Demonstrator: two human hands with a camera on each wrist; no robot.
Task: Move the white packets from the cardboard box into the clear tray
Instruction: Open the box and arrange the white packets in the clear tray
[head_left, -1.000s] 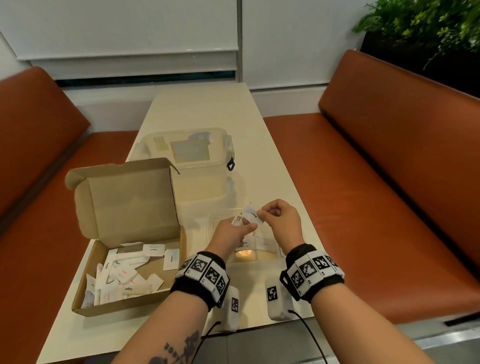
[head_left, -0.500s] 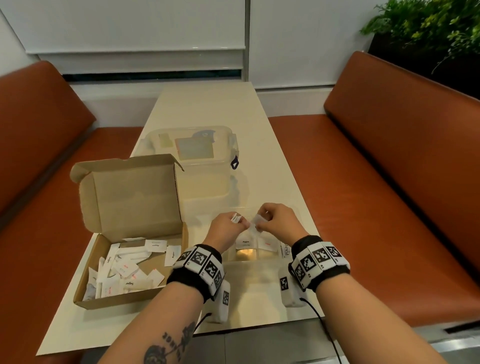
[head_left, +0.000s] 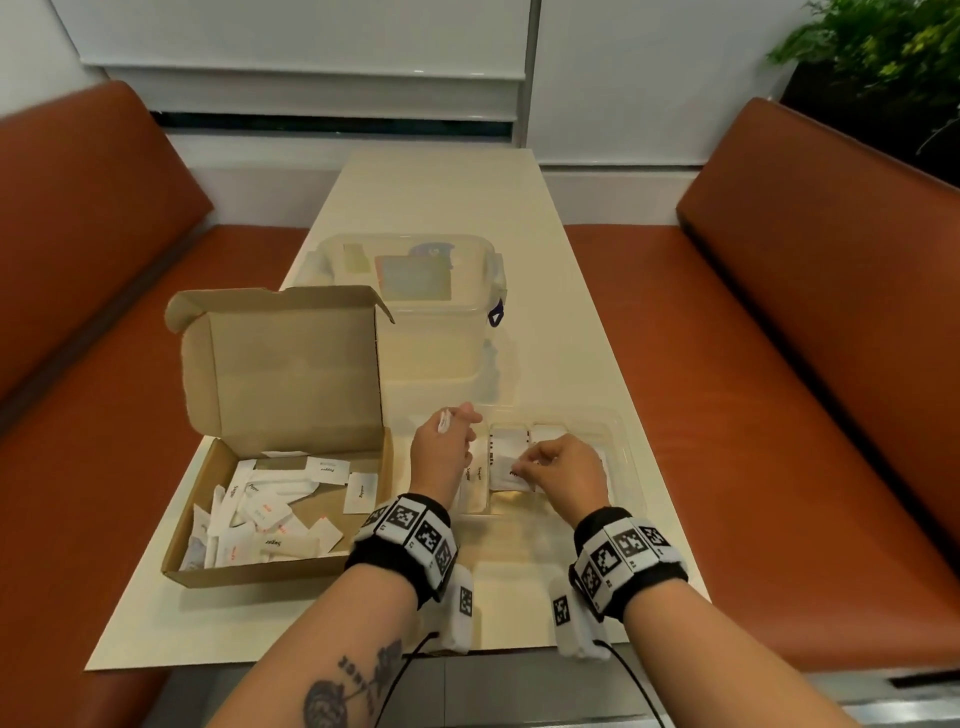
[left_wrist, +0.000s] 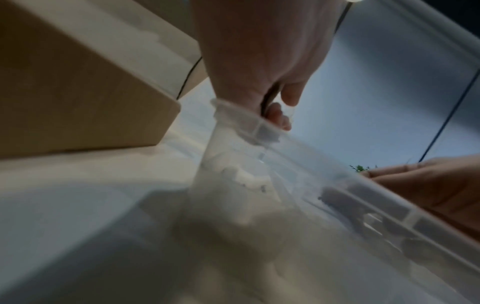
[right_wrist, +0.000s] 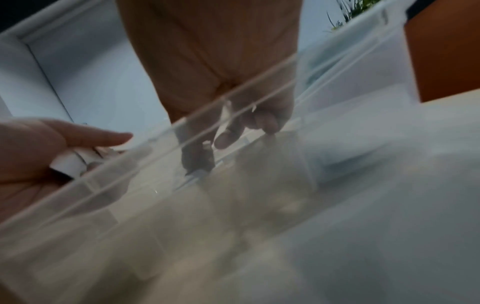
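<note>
My right hand: fingertips pinching a white packet down in the clear tray, among packets already lying there. My left hand: fingers curled round a few folded packets, held above the tray's left edge. Cardboard box: left of the tray, lid up, loose packets heaped inside. Lidded plastic tub: beyond, on the table.

hands parted | right hand lowered packet into tray | left hand moved left
</note>
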